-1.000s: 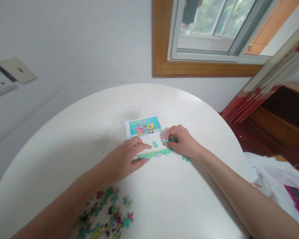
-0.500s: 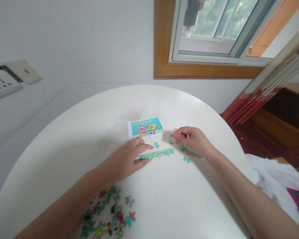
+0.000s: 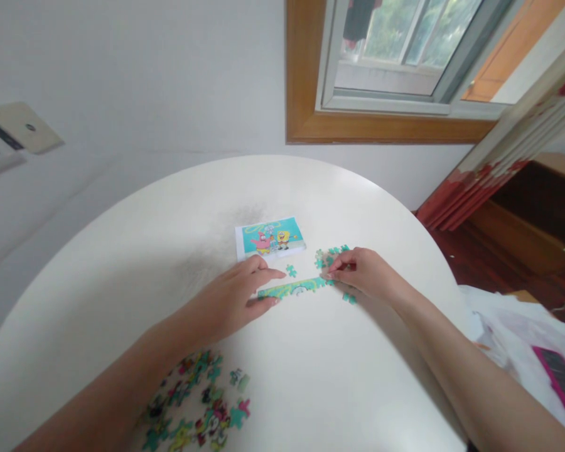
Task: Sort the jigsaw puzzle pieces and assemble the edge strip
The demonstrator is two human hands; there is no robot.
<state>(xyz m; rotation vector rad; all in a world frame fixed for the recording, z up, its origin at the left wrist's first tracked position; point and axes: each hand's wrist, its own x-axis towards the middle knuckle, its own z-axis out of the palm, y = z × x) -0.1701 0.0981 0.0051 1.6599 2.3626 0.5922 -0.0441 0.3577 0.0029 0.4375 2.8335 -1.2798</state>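
Note:
A joined strip of green jigsaw pieces point(image 3: 294, 289) lies flat on the round white table point(image 3: 311, 358). My left hand point(image 3: 240, 289) rests at the strip's left end, thumb near its lower edge and forefinger stretched out above, the two apart. At the other end, my right hand point(image 3: 358, 270) pinches a small puzzle piece point(image 3: 327, 276) against the strip; the fingertips partly hide it. One loose green piece point(image 3: 290, 270) lies just above the strip. More loose green pieces point(image 3: 332, 254) are around my right hand, some of them covered by it.
Behind the strip lies a picture card point(image 3: 270, 238) with cartoon figures. A heap of mixed puzzle pieces point(image 3: 202, 402) is near the front, beside my left forearm. A wall and window frame point(image 3: 390, 129) stand past the table; white plastic bags point(image 3: 513, 326) are at the right.
My right hand has moved slightly down from the loose green pieces to the strip's right end, carrying a piece. The left hand stays at the strip. The view has shifted a little.

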